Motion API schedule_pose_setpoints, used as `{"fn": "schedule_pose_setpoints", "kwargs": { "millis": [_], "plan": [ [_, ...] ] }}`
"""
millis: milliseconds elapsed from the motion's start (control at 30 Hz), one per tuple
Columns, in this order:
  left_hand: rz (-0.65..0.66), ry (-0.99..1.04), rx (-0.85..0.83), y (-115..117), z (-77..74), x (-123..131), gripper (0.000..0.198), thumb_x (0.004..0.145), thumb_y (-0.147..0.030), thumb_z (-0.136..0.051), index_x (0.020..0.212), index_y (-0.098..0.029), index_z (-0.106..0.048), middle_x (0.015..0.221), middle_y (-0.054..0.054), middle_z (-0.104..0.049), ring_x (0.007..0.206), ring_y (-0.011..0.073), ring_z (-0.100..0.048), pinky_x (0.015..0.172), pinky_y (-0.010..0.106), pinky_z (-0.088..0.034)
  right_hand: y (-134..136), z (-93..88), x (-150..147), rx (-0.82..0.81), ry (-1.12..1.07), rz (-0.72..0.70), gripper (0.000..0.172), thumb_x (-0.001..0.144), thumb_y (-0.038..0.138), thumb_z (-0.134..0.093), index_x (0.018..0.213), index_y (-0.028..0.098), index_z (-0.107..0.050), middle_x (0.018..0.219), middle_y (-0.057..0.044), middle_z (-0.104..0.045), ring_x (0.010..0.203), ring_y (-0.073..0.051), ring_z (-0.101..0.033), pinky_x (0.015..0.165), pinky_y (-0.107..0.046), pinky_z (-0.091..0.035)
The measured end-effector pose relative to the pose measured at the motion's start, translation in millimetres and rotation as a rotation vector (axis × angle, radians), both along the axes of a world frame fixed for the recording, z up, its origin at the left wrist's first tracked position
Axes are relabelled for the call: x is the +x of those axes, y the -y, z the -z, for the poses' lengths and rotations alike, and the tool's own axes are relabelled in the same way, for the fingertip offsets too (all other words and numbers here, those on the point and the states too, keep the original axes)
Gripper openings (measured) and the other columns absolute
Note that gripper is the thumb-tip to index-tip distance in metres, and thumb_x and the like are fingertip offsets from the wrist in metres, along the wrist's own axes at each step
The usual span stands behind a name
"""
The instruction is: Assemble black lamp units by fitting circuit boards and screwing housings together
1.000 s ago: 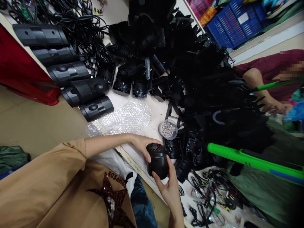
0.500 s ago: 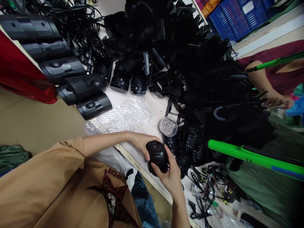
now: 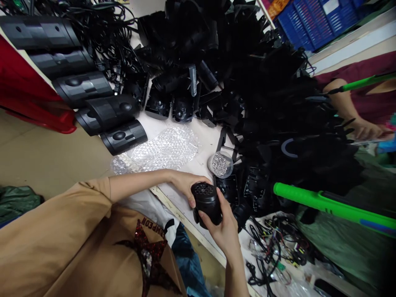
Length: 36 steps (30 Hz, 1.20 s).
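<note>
Between my two hands, over the table's near edge, is a black plastic housing [image 3: 206, 206] with a honeycomb grille on its upper end. My left hand [image 3: 186, 186] closes round its left side, thumb near the grille. On the lower right side, my right hand [image 3: 225, 225] grips it with thumb and fingers. A small clear tub of silvery screws [image 3: 220, 164] stands just beyond the housing. Black moulded parts [image 3: 227, 187] lie close to the right hand. To the left of the tub is a sheet of bubble wrap [image 3: 167, 148].
Several black shells [image 3: 123, 136] line the left edge. Black parts [image 3: 262, 82] heap across the back, with cables [image 3: 108, 37] behind. A green bar [image 3: 324, 204] juts in from the right, above tangled wires [image 3: 272, 243]. Another person's hand [image 3: 366, 128] shows at far right.
The view has shifted slightly, so things sit a little further right. Both hands keep the same hold on the black housing.
</note>
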<state>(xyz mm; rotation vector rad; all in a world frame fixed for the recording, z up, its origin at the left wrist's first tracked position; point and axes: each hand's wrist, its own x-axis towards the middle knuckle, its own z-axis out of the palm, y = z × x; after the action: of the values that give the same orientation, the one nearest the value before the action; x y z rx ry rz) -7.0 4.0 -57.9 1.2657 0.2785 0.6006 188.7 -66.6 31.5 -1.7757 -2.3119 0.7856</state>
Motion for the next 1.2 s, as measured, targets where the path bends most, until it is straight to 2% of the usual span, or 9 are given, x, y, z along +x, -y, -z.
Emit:
{"fn": "schedule_pose_setpoints", "kwargs": {
  "millis": [400, 667, 933, 1100, 1200],
  "plan": [
    [-0.02, 0.009, -0.046, 1, 2.7, 1, 0.078, 0.049, -0.028, -0.082, 0.117, -0.015, -0.045, 0.117, 0.008, -0.054, 0.113, 0.0254, -0.049, 0.097, 0.037, -0.039, -2, 0.3, 2, -0.054, -0.028, -0.005, 0.069, 0.077, 0.036, -0.061, 0.137, 0.024, -0.03, 0.134, -0.01, -0.046, 0.121, -0.025, -0.047, 0.099, -0.041, -0.042],
    [-0.051, 0.008, -0.008, 4, 10.0, 4, 0.079, 0.05, -0.032, -0.081, 0.118, -0.014, -0.044, 0.114, 0.008, -0.055, 0.11, 0.0251, -0.051, 0.095, 0.036, -0.04, 1, 4.7, -5, -0.101, 0.031, 0.006, 0.071, 0.082, 0.04, -0.053, 0.141, 0.024, -0.017, 0.14, -0.011, -0.036, 0.127, -0.025, -0.04, 0.099, -0.042, -0.041],
    [-0.049, -0.01, 0.008, 5, 10.0, 2, 0.081, 0.051, -0.031, -0.081, 0.12, -0.014, -0.044, 0.12, 0.01, -0.052, 0.114, 0.0257, -0.048, 0.098, 0.036, -0.038, 6, 9.4, -11, 0.0, 0.096, -0.041, 0.072, 0.084, 0.043, -0.049, 0.142, 0.021, -0.013, 0.139, -0.014, -0.036, 0.126, -0.029, -0.041, 0.095, -0.046, -0.044],
    [-0.02, -0.025, 0.059, 2, 7.7, -2, 0.091, 0.056, -0.03, -0.079, 0.133, -0.014, -0.033, 0.131, 0.011, -0.045, 0.122, 0.0259, -0.043, 0.101, 0.035, -0.035, 6, 5.9, -11, -0.022, 0.11, -0.075, 0.069, 0.085, 0.041, -0.048, 0.142, 0.023, -0.013, 0.139, -0.012, -0.036, 0.124, -0.026, -0.043, 0.092, -0.041, -0.047],
    [-0.001, -0.087, 0.18, 5, 1.5, -6, 0.093, 0.059, -0.03, -0.077, 0.137, -0.014, -0.028, 0.135, 0.014, -0.042, 0.123, 0.0266, -0.041, 0.102, 0.036, -0.035, 9, 9.1, -12, 0.021, 0.123, -0.108, 0.072, 0.085, 0.041, -0.049, 0.142, 0.021, -0.011, 0.137, -0.013, -0.039, 0.124, -0.027, -0.043, 0.093, -0.043, -0.046]
  ]
}}
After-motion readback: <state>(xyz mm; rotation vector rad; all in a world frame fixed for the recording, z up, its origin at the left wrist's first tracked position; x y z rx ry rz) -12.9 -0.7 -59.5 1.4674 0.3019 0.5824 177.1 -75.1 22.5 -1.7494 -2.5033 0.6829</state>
